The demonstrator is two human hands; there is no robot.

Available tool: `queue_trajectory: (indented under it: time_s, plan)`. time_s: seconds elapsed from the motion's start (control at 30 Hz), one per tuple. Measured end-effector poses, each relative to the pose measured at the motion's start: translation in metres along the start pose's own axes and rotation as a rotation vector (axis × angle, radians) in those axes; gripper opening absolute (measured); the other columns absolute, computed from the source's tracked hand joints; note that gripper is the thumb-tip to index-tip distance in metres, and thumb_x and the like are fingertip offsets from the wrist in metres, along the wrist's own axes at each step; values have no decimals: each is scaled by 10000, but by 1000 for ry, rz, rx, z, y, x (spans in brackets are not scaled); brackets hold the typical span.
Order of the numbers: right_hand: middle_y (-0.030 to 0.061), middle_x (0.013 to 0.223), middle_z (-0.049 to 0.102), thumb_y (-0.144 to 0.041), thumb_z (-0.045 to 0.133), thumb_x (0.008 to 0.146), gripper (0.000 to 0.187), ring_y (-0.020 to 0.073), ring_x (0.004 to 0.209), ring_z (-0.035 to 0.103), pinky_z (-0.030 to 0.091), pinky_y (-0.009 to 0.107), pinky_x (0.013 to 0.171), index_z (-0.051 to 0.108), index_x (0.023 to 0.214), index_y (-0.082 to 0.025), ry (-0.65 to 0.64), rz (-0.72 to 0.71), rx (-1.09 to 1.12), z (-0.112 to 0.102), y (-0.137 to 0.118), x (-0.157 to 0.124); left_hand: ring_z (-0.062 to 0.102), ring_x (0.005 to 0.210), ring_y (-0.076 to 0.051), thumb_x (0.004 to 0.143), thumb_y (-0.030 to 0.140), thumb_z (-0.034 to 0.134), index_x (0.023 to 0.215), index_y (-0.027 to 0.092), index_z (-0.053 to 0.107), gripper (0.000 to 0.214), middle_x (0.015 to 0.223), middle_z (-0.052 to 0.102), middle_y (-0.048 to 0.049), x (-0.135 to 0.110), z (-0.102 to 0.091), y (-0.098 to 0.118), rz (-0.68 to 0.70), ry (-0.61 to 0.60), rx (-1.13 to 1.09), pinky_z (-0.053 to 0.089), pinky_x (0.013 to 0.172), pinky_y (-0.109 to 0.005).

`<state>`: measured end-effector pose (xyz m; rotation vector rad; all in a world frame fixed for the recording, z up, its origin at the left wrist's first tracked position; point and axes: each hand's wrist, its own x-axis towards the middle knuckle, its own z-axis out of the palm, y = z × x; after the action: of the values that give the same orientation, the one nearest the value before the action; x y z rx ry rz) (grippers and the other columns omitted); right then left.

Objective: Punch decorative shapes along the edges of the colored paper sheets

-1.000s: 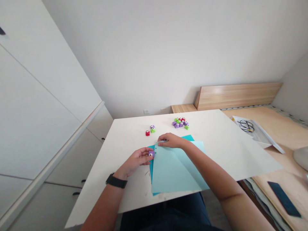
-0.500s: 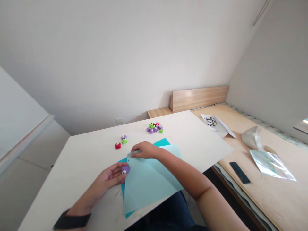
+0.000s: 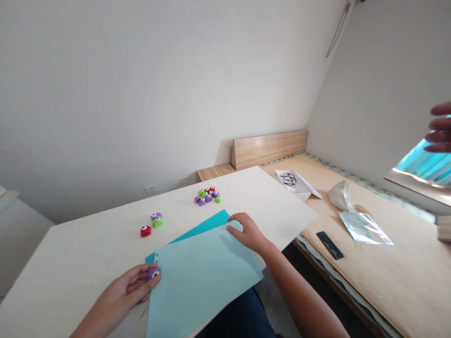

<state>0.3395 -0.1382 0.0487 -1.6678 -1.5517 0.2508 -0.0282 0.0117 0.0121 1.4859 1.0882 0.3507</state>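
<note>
My left hand (image 3: 136,286) pinches a purple clip (image 3: 153,273) with a white googly eye, at the left edge of a light blue sheet (image 3: 200,272). Whether the clip bites onto the paper, I cannot tell. Two small holes show in the sheet's corner just above it. Below this sheet lies a darker turquoise sheet (image 3: 207,224), skewed so that its far edge sticks out. My right hand (image 3: 248,232) rests at the pale sheet's far right corner, thumb and fingers apart.
On the white table (image 3: 88,253), a red clip (image 3: 145,231), a green clip (image 3: 158,222) and a purple one (image 3: 156,216) lie left; a pile of similar clips (image 3: 207,195) lies farther back. Right stands a bed (image 3: 369,277) with a phone (image 3: 329,245). Another person's fingers (image 3: 440,127) show at right.
My right hand has moved from the sheet's far left corner to its far right corner. My left hand keeps the purple clip at the left edge. The view has turned right.
</note>
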Motion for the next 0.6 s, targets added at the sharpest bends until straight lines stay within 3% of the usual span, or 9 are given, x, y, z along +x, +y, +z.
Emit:
queue_trajectory:
  time_s: [0.17,0.27,0.43,0.6]
  plan:
    - [78,1137,693,-498,572,939,321,249,1077,614,527,380,847,687,1090,-239,293,323,-46,-43,51,-57,704,1059,-318,620,621,838,1113,215,691,656,1128,741,-102,-19,-3,-2,-44,78,22,640,739,-314]
    - [92,1160,687,-548,523,952,393,264,1113,599,524,391,864,680,1117,-229,308,372,-100,-49,68,-78,700,1079,-328,638,656,800,1128,223,677,665,1164,735,-100,-38,0,-11,-82,117,30,643,726,-321]
    - [122,1173,666,-613,572,910,498,298,1147,568,441,439,1008,654,1180,-204,63,289,-278,-15,51,-65,726,994,-315,737,686,691,1192,223,626,652,1178,724,-100,-66,22,-26,-31,265,158,637,689,-343]
    - [138,1139,617,-735,726,709,701,331,1085,548,439,446,950,640,1137,-186,-92,265,-424,30,13,-39,706,972,-294,796,621,663,1288,235,591,629,1203,689,-92,-81,47,-38,242,511,553,619,779,-380]
